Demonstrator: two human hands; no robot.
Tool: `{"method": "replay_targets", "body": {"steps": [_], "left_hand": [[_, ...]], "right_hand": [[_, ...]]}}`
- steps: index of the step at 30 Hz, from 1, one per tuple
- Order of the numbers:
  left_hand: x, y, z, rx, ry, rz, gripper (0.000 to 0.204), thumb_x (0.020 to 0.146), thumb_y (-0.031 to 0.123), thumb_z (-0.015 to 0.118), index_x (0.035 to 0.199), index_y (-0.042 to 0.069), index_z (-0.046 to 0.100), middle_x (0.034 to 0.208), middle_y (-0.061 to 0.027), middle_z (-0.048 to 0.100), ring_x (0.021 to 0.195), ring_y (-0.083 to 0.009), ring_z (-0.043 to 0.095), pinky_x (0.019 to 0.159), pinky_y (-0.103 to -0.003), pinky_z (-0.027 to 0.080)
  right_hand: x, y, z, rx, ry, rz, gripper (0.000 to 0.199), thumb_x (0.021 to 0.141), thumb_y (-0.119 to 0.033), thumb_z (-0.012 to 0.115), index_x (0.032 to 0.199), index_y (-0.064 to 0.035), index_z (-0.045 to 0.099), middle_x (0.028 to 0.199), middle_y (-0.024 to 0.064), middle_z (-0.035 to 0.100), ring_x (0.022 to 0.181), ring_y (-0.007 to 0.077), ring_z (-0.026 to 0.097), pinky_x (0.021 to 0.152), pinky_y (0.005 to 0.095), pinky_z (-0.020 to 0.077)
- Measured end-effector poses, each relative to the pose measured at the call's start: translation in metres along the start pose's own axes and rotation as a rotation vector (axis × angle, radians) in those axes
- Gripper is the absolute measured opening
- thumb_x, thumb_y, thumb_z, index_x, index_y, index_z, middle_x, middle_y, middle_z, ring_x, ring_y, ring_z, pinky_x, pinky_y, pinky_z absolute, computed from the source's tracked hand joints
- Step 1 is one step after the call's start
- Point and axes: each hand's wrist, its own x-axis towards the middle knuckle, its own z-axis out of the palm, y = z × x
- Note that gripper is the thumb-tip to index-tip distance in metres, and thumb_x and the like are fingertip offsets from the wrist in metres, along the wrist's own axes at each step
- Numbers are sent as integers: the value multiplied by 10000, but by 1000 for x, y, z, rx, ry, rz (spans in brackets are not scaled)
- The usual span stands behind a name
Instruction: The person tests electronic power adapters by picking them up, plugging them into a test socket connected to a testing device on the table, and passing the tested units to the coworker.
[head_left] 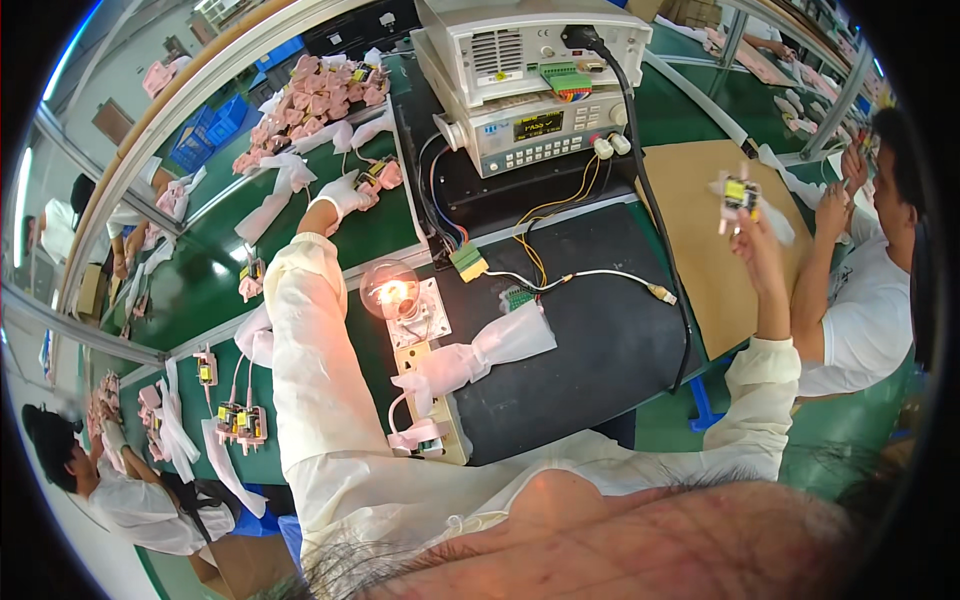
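Observation:
My left hand (345, 194), in a white glove, reaches to the far left of the bench. Its fingers are closed on a pink charger housing (382, 176) with its circuit board showing. On the right, my bare right hand (757, 246) is raised above a brown cardboard sheet (690, 190). Between its fingertips is a small charger circuit board (741, 194) with a yellow-wrapped transformer and a pale plug part. In front of me, a pink charger (418, 437) is plugged into a white socket strip (452, 420), its cable wrapped in white film (480, 352). A round bulb (390, 290) glows beside it.
Two stacked test instruments (545, 125) stand at the back, with a black cable (640, 150) hanging from them. Loose wires and a connector (467, 262) lie on the black mat (590, 370). Pink chargers (315, 100) are heaped behind my left hand. Co-workers sit on both sides.

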Motion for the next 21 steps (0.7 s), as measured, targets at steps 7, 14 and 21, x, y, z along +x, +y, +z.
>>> {"method": "replay_targets", "body": {"steps": [7,14,21], "left_hand": [[-29,47,9,-281,63,-74,508,669,210,684,1127,37,547,994,-96,616,866,-196,580,746,-322,436],[-139,54,-38,-1109,101,572,417,744,99,596,1133,-12,495,1209,-79,505,1104,-188,506,969,-318,368],[-292,138,-45,-1146,290,927,510,770,107,617,1219,-35,423,1177,-96,503,1075,-191,500,964,-311,371]], "right_hand": [[-16,56,-8,-275,-235,275,362,839,-387,603,975,-57,543,730,-29,532,515,25,432,446,178,344],[-53,25,4,-688,122,-424,415,862,-145,579,1241,-30,456,1015,61,541,651,61,430,609,215,382],[-156,-29,67,-91,-65,-627,147,852,19,516,996,15,548,957,85,544,843,130,494,763,231,393]]}}
